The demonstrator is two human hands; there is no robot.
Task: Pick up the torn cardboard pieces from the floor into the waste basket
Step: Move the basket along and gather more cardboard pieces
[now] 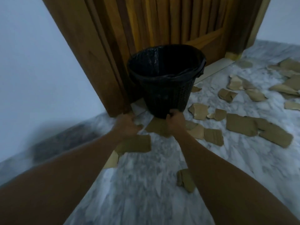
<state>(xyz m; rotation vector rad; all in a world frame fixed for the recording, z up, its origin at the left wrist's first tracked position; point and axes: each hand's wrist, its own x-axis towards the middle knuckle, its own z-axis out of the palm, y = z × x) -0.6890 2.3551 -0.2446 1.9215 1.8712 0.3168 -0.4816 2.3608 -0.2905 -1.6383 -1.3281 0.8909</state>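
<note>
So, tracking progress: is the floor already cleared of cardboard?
No, many torn cardboard pieces lie scattered on the floor beside the waste basket.

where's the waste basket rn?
Head view, centre: the waste basket is in front of the wooden door, right hand gripping its base, torn cardboard pieces scattered to its right.

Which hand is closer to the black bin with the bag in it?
Right. The right hand grips the base of the black woven plastic waste basket; the left hand is off to its left, not touching it.
</note>
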